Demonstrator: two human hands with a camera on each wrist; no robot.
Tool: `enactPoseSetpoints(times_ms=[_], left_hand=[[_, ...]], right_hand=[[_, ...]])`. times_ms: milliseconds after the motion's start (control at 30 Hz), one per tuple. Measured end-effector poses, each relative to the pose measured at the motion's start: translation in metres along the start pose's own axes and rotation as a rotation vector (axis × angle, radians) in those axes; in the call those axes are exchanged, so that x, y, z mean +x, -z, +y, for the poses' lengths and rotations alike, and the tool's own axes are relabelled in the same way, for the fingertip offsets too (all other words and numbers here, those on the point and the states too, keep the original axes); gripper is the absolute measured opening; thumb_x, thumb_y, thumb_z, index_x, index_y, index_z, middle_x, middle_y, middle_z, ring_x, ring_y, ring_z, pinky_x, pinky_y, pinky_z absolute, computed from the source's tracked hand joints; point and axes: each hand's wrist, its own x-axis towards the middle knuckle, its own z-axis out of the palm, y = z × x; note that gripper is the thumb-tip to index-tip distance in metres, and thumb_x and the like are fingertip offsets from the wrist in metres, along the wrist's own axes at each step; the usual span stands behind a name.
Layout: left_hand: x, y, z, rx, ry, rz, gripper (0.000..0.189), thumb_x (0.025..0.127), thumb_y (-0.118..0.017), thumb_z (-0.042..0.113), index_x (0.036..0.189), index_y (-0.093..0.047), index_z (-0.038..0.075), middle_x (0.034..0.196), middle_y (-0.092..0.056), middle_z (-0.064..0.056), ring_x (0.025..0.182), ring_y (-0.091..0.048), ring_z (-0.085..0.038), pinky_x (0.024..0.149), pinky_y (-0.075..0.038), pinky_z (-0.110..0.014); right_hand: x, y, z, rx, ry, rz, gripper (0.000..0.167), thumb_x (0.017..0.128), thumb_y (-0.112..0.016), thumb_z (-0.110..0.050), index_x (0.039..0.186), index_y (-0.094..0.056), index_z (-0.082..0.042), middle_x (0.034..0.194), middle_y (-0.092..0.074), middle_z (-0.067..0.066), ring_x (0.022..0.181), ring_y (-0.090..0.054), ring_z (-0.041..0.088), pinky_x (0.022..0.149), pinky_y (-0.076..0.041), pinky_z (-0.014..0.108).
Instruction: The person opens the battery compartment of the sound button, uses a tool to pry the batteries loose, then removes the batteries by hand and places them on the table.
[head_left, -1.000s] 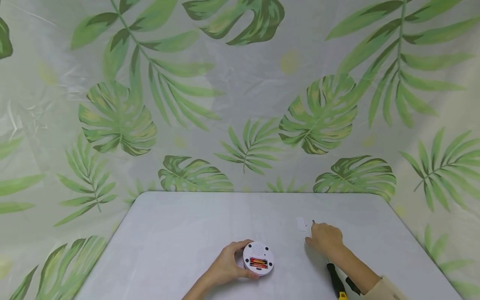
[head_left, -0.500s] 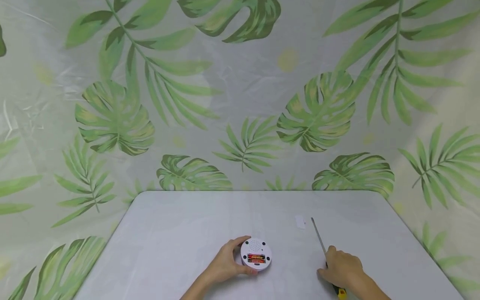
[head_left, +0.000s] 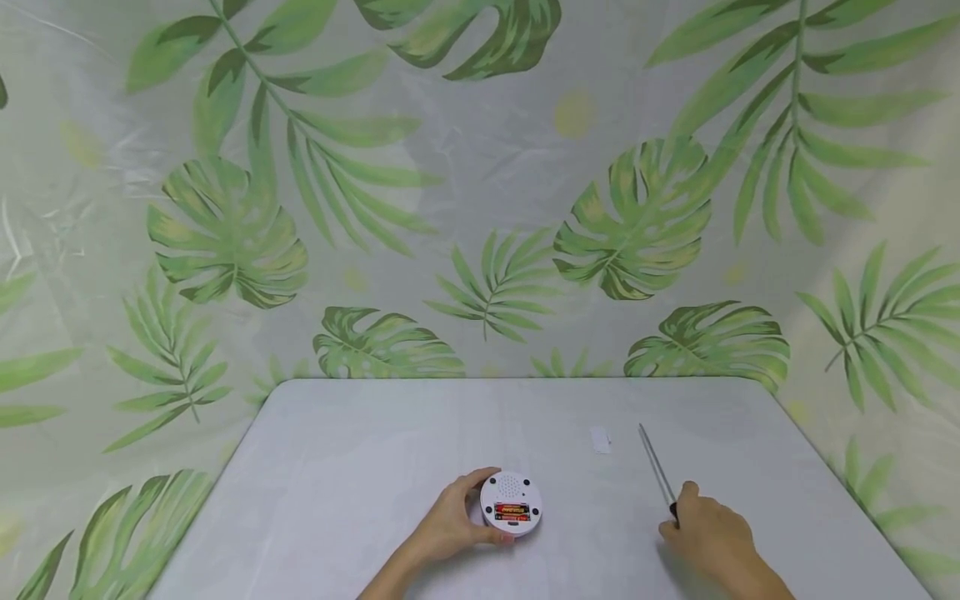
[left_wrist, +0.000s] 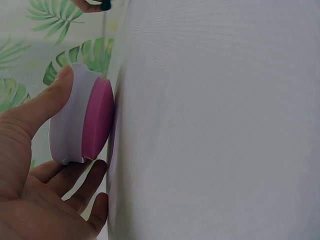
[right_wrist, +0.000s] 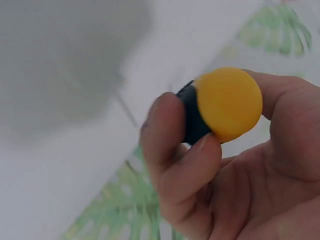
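My left hand (head_left: 448,521) grips a round white device (head_left: 512,485) by its rim, thumb on one side and fingers on the other. Its top carries small holes, dark round feet and an uncovered bay with red batteries (head_left: 512,512). In the left wrist view a pink part (left_wrist: 98,120) of the device faces the tabletop. To the right, my right hand (head_left: 708,533) holds a screwdriver (head_left: 656,462) by its black handle, the metal shaft pointing away across the table. The right wrist view shows the handle's yellow end (right_wrist: 231,104) with fingers curled round it.
A small white rectangular piece (head_left: 600,440) with a tab lies on the white table (head_left: 360,450), beyond the device and left of the screwdriver's shaft. Behind the table's far edge hangs a leaf-patterned sheet (head_left: 450,167).
My right hand has drawn back from over the screwdriver's shaft to its handle, gripped it and moved it slightly right. My left hand keeps its hold on the device.
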Motion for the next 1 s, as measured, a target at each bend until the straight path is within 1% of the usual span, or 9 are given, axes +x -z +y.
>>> enactPoseSetpoints(times_ms=[67, 133, 200, 267, 367, 467, 667, 867, 1000], left_hand=[[0.0, 0.0, 0.0, -0.012, 0.011, 0.002, 0.093, 0.068, -0.098, 0.029, 0.148, -0.054, 0.01, 0.141, -0.065, -0.003, 0.135, -0.056, -0.03, 0.115, -0.04, -0.053], [0.0, 0.0, 0.0, -0.019, 0.021, 0.008, 0.094, 0.067, -0.098, 0.028, 0.148, -0.054, 0.011, 0.143, -0.064, -0.004, 0.137, -0.054, -0.032, 0.116, -0.038, -0.056], [0.0, 0.001, 0.001, -0.025, 0.028, 0.012, 0.094, 0.067, -0.098, 0.027, 0.149, -0.054, 0.011, 0.145, -0.063, -0.005, 0.138, -0.053, -0.033, 0.117, -0.038, -0.059], [-0.001, 0.001, 0.0, -0.029, 0.032, 0.013, 0.094, 0.067, -0.098, 0.026, 0.149, -0.054, 0.01, 0.145, -0.062, -0.007, 0.139, -0.052, -0.034, 0.117, -0.037, -0.06], [-0.001, 0.002, 0.0, -0.03, 0.036, 0.014, 0.095, 0.067, -0.098, 0.026, 0.149, -0.054, 0.01, 0.144, -0.063, -0.007, 0.137, -0.053, -0.033, 0.117, -0.038, -0.058], [0.0, 0.001, -0.001, -0.028, 0.028, 0.017, 0.093, 0.067, -0.098, 0.026, 0.148, -0.056, 0.011, 0.141, -0.065, -0.004, 0.135, -0.055, -0.03, 0.115, -0.039, -0.055], [0.002, -0.001, -0.002, -0.033, -0.002, 0.015, 0.089, 0.065, -0.098, 0.025, 0.144, -0.058, 0.016, 0.137, -0.068, 0.002, 0.131, -0.058, -0.027, 0.113, -0.04, -0.051], [0.002, -0.001, -0.001, -0.021, 0.011, 0.014, 0.097, 0.065, -0.098, 0.026, 0.15, -0.053, 0.009, 0.144, -0.064, -0.005, 0.135, -0.055, -0.03, 0.115, -0.039, -0.054], [0.002, -0.001, 0.001, -0.008, 0.014, 0.016, 0.094, 0.065, -0.099, 0.027, 0.147, -0.057, 0.011, 0.142, -0.066, -0.005, 0.135, -0.055, -0.031, 0.118, -0.034, -0.061]], right_hand=[[-0.001, 0.016, 0.004, 0.045, 0.018, 0.022, 0.029, 0.093, -0.065, -0.019, 0.1, -0.049, 0.005, 0.065, -0.054, 0.003, 0.056, -0.048, 0.018, 0.052, -0.038, 0.031], [-0.002, 0.032, 0.008, 0.123, 0.072, 0.029, 0.029, 0.097, -0.061, -0.019, 0.11, -0.048, 0.003, 0.069, -0.055, 0.0, 0.058, -0.048, 0.014, 0.053, -0.036, 0.03], [-0.002, 0.047, 0.013, 0.24, 0.206, 0.017, 0.031, 0.102, -0.057, -0.016, 0.124, -0.045, 0.003, 0.072, -0.057, -0.002, 0.059, -0.048, 0.009, 0.052, -0.038, 0.028], [-0.002, 0.06, 0.016, 0.368, 0.358, -0.044, 0.035, 0.105, -0.056, -0.012, 0.134, -0.042, 0.001, 0.078, -0.062, -0.005, 0.06, -0.05, 0.005, 0.052, -0.041, 0.026], [0.001, 0.073, 0.015, 0.515, 0.57, -0.155, 0.03, 0.106, -0.055, -0.007, 0.134, -0.046, -0.001, 0.085, -0.068, -0.005, 0.065, -0.055, 0.005, 0.055, -0.045, 0.026], [0.005, 0.08, 0.006, 0.57, 0.658, -0.226, 0.02, 0.106, -0.056, -0.008, 0.125, -0.056, -0.005, 0.083, -0.07, -0.002, 0.067, -0.057, 0.008, 0.057, -0.046, 0.027], [0.011, 0.091, -0.014, 0.558, 0.646, -0.313, 0.01, 0.103, -0.063, -0.014, 0.111, -0.064, -0.009, 0.07, -0.067, 0.004, 0.059, -0.052, 0.001, 0.055, -0.044, 0.026], [0.016, 0.097, -0.026, 0.476, 0.653, -0.317, 0.01, 0.1, -0.068, -0.019, 0.108, -0.067, -0.012, 0.069, -0.068, -0.005, 0.062, -0.058, -0.001, 0.061, -0.049, 0.024], [0.019, 0.099, -0.032, 0.441, 0.642, -0.311, 0.012, 0.1, -0.069, -0.022, 0.108, -0.069, -0.012, 0.072, -0.068, -0.01, 0.063, -0.061, 0.001, 0.064, -0.052, 0.025]])
